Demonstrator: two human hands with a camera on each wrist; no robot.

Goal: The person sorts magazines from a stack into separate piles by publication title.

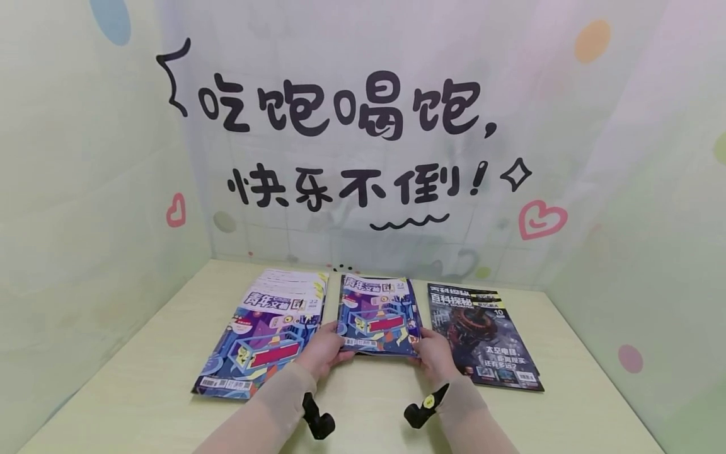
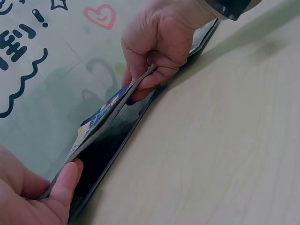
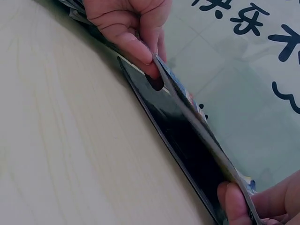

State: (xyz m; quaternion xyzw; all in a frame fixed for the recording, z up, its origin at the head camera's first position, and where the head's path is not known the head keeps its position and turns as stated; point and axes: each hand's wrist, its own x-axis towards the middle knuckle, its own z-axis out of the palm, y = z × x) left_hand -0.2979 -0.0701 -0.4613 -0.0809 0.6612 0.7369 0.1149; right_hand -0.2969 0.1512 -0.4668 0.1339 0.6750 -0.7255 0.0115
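Both hands hold a magazine with a purple and blue cover (image 1: 380,312) at the middle of the table. My left hand (image 1: 323,350) pinches its near left corner, and my right hand (image 1: 433,354) pinches the near right corner. In the left wrist view its near edge is raised, with a gap over a dark, glossy magazine (image 2: 105,154) lying on the table. The right wrist view also shows the dark magazine (image 3: 173,136) under the raised edge. Both thumbs and fingers grip the edge from above and below.
To the left lies a fanned stack of magazines (image 1: 266,343) with the same purple cover on top. Overlapping dark magazines (image 1: 484,340) lie to the right. The pale wooden table (image 1: 363,410) meets a printed fabric wall (image 1: 363,246) behind and at both sides.
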